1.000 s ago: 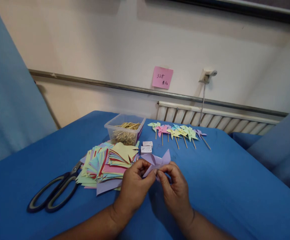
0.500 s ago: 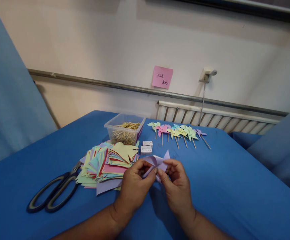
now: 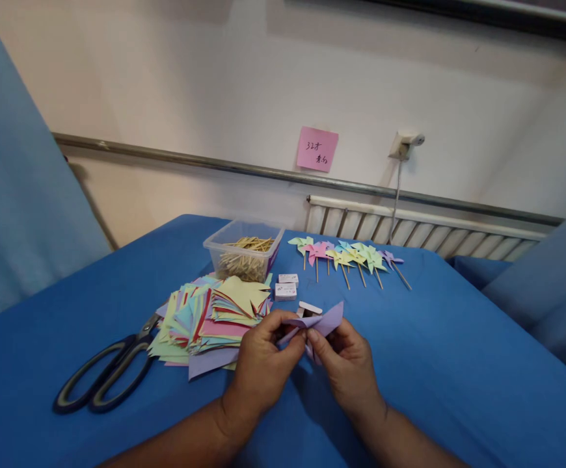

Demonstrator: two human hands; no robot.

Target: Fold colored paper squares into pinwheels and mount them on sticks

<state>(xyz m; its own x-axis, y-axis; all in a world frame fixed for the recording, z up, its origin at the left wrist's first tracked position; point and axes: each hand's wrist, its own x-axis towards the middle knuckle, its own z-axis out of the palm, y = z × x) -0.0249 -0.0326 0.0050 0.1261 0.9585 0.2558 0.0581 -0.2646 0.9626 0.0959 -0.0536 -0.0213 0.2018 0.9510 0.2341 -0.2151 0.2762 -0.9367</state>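
Observation:
A purple paper pinwheel (image 3: 330, 318), partly folded, is held between both hands above the table front. My left hand (image 3: 267, 351) pinches its left side and centre, thumb against the folded paper. On the other side my right hand (image 3: 350, 365) grips the pinwheel, its thumb tip pressed close to the middle, with one pointed corner standing up beside the fingers. Just behind the paper shows a small white open box (image 3: 309, 309), mostly hidden. A fanned stack of coloured paper squares (image 3: 215, 328) with cut corners lies left of my left hand.
Large dark-handled scissors (image 3: 110, 370) lie at the left, blades by the paper stack. A clear plastic tub (image 3: 263, 263) holds many thin wooden sticks. Two small white boxes (image 3: 285, 291) stand before it. Several finished pinwheels (image 3: 371, 257) on sticks lie at the back right.
A purple corner on the right has swung over and now points up and right. More of the small open box behind the paper has come into sight. Both hands stay in about the same place.

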